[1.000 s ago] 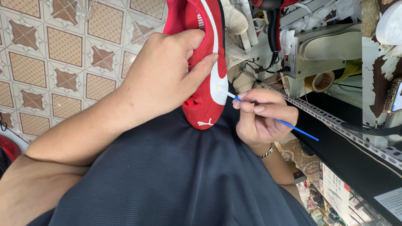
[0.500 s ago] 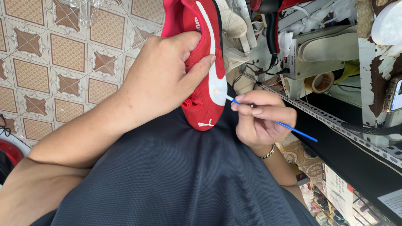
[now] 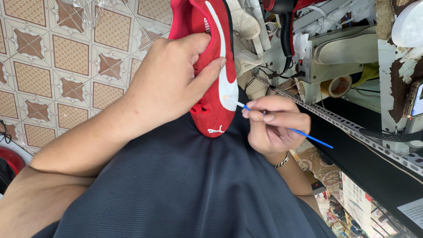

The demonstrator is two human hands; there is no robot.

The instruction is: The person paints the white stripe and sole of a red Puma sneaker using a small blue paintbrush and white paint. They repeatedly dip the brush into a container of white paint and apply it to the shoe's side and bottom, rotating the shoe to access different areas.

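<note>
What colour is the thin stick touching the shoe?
Blue. The thin blue-handled brush in the right hand shows best in the head view, its tip touching the red suede shoe.

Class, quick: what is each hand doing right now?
Left hand: closed around the red shoe.
Right hand: fingers pinch a thin blue brush.

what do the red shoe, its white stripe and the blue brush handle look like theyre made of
Red shoe: looks like suede, matte and slightly fuzzy with no shine. White stripe: smoother, probably leather or synthetic, with a flat even surface. Blue brush handle: thin, straight and glossy, likely plastic, though painted wood is possible.
</note>
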